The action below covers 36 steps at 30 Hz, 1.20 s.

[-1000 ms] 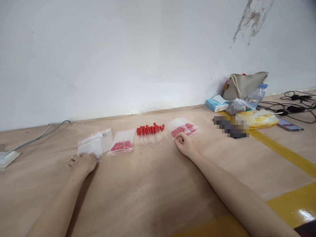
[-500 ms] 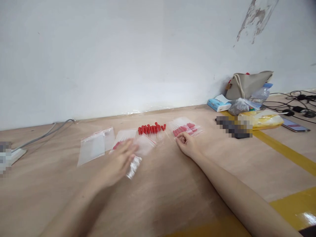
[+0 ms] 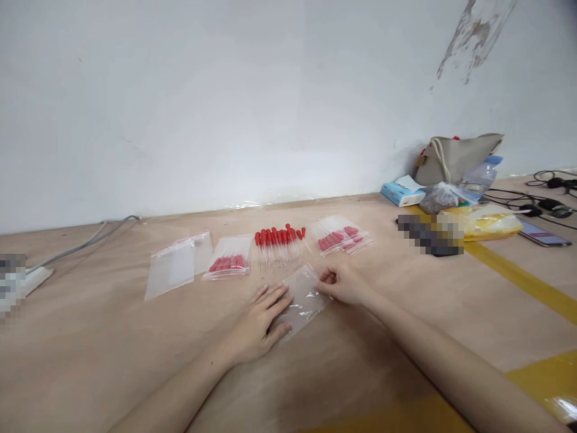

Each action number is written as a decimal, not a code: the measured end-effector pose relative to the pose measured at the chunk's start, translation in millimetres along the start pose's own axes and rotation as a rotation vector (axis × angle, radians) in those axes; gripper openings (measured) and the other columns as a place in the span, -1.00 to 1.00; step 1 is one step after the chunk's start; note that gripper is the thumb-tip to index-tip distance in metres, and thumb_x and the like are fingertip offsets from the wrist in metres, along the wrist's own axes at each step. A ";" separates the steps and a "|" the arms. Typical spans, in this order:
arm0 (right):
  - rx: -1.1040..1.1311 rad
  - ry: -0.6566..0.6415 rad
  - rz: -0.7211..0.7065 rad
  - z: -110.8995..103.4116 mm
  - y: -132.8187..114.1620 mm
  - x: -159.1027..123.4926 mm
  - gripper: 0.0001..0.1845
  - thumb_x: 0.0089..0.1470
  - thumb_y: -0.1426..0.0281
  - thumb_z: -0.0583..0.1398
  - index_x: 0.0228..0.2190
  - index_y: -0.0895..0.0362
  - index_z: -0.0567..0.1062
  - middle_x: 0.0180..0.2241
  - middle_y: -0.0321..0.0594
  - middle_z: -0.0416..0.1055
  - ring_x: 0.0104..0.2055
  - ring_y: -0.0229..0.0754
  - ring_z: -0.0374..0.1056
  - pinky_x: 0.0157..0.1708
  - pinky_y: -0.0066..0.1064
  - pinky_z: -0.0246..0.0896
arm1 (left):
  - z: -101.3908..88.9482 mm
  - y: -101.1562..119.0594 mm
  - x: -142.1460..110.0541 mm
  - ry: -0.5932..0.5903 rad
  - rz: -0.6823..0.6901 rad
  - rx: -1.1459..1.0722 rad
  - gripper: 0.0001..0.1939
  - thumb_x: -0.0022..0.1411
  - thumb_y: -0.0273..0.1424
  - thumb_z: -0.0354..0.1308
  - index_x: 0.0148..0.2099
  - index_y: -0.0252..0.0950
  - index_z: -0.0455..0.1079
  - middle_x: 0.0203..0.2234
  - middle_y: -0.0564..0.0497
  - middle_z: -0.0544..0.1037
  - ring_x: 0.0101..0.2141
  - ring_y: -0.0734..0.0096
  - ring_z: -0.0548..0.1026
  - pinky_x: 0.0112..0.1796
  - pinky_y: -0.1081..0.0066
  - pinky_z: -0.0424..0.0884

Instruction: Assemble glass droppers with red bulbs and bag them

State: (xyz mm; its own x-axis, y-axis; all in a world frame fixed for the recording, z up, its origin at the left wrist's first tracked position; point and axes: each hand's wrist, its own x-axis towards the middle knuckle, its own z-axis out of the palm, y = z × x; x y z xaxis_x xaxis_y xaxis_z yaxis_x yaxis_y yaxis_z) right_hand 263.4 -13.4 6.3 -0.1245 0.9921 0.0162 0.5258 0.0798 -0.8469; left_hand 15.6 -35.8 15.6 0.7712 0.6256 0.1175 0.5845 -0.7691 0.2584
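Note:
A clear zip-lock bag [image 3: 303,299] lies flat on the brown surface in front of me, with no contents visible in it. My left hand [image 3: 265,319] rests on its left side, fingers spread. My right hand [image 3: 338,284] pinches the bag's upper right edge. Just beyond is a row of droppers [image 3: 277,237] with red bulbs and thin clear stems. Left of them sits a zip-lock bag of red-bulbed droppers [image 3: 229,257]; to the right are more filled bags [image 3: 340,234]. Further left, flat bags [image 3: 174,270] overlap each other.
A white wall [image 3: 202,120] rises behind. At the right are a blue tissue pack [image 3: 403,191], a grey bag [image 3: 457,159], a yellow packet [image 3: 482,224], a phone [image 3: 543,233] and black cables [image 3: 550,204]. A grey cable [image 3: 90,240] runs along the left.
My left hand has moved right, bringing the clear bag from near the left filled bag to in front of the droppers. My right hand has come down onto the bag's edge.

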 end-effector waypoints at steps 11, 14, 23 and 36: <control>0.265 -0.269 0.199 0.2 -4.9 -16.9 -0.71 -0.31 0.22 0.29 -0.59 0.18 0.42 -0.69 -0.36 0.30 -0.69 -0.40 0.10 -0.70 -0.54 -0.07 | -1.3 13.2 1.2 0.056 -0.053 -0.124 -0.75 0.27 -0.34 -0.15 -0.11 -0.27 0.28 0.09 -0.07 0.23 0.13 0.32 0.10 0.10 0.17 0.10; 0.253 -0.167 0.162 6.1 -7.0 -17.2 -0.72 -0.32 0.26 0.30 -0.63 0.19 0.37 -0.68 -0.35 0.30 -0.67 -0.41 0.12 -0.70 -0.56 -0.05 | 0.3 9.4 1.7 0.060 0.005 -0.114 -0.74 0.25 -0.33 -0.10 -0.04 -0.25 0.25 0.09 -0.05 0.22 0.12 0.30 0.10 0.10 0.16 0.09; 0.538 -0.305 0.269 1.1 -16.2 -20.8 -0.59 -0.24 0.12 0.24 -0.55 0.11 0.17 -0.48 -0.29 0.41 -0.68 -0.38 0.27 -0.86 -0.63 -0.26 | 4.5 5.2 0.8 0.061 -0.026 -0.136 -0.57 0.26 -0.37 -0.11 0.17 -0.17 0.03 0.13 0.00 0.16 0.13 0.33 0.10 0.10 0.20 0.10; 0.094 0.281 0.184 -22.2 -16.7 62.6 -0.80 -0.20 0.31 0.23 -0.52 0.15 0.33 -0.67 -0.41 0.29 -0.72 -0.44 0.13 -0.72 -0.58 0.00 | 12.1 -0.8 1.0 0.152 -0.047 -0.085 -0.60 0.23 -0.28 -0.05 0.11 -0.20 0.15 0.07 -0.03 0.27 0.06 0.31 0.21 0.08 0.16 0.09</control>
State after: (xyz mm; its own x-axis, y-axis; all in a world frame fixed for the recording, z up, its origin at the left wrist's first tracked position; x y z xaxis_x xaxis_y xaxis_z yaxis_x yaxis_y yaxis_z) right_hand 265.4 49.5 33.2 0.2081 0.9781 -0.0067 0.4368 -0.0991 -0.8941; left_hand 19.0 -36.2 4.0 0.6932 0.6778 0.2451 0.5904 -0.7290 0.3463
